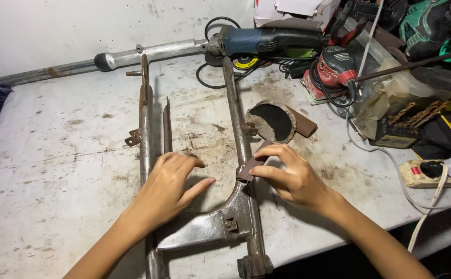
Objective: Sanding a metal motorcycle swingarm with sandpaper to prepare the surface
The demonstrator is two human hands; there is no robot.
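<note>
- As I look down from the head camera, I count two hands over one rusty metal frame (238,129) that lies flat on the stained white table (55,155).
- My left hand (168,188) rests palm down across the frame's left tube, fingers pressed together and thumb spread toward the middle.
- My right hand (292,175) pinches one small brown piece of sandpaper (248,169) between thumb and fingertips, held against the frame's right tube.
- The frame has two long tubes joined by one curved plate near me; I see one thin rod beside the left tube.
- One worn sanding disc (273,121) lies just right of the right tube.
- Behind it I count one blue angle grinder (266,41) and one red sander (334,70).
- One power strip (427,173) sits at the right edge.
</note>
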